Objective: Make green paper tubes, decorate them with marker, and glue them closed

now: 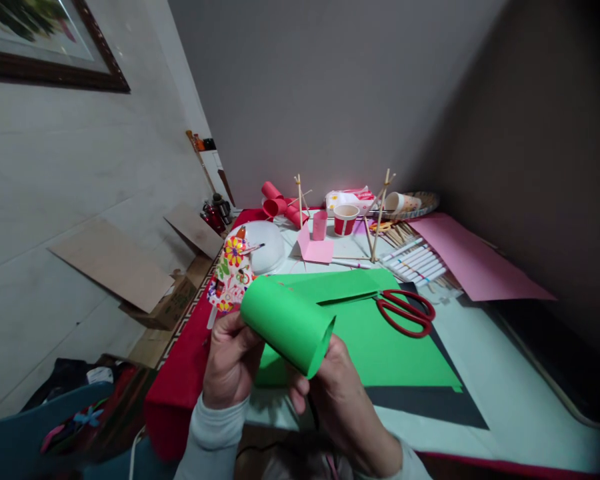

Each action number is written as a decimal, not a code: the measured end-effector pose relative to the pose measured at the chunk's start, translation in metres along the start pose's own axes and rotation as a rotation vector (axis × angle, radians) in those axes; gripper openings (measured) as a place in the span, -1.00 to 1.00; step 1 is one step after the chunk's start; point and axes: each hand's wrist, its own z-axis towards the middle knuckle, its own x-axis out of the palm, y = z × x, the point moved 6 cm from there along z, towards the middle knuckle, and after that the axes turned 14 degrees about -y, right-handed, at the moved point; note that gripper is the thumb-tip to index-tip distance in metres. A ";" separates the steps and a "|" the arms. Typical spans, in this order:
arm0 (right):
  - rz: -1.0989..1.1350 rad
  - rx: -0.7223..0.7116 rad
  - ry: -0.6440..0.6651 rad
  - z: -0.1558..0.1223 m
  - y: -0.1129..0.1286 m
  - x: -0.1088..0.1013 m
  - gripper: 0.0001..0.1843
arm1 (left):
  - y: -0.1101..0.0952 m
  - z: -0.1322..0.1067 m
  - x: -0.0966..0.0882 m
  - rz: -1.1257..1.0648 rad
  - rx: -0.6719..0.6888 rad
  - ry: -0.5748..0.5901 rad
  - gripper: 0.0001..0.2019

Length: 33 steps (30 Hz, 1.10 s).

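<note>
A green paper tube (285, 323) is held up over the front of the table between my two hands. My left hand (233, 357) pinches its left end from below. On the other side my right hand (330, 383) grips the right end, its fingers partly hidden behind the tube. Flat green paper (380, 347) lies on the table just beyond, on top of a dark sheet (430, 407). Red-handled scissors (407, 313) rest on the green paper, their blades partly covered by a green paper strip (330, 285).
Behind stand a red paper cup (345, 220), stick frames (380, 217), red paper rolls (280, 203) and a folded pink card (316, 249). White markers (417, 262) and a pink sheet (475, 260) lie to the right. A flowered mask (233, 270) is at the left, near cardboard (115, 263).
</note>
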 end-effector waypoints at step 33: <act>-0.784 -0.730 -0.156 -0.005 0.036 -0.021 -0.76 | -0.012 -0.017 0.037 0.176 0.031 0.105 -0.72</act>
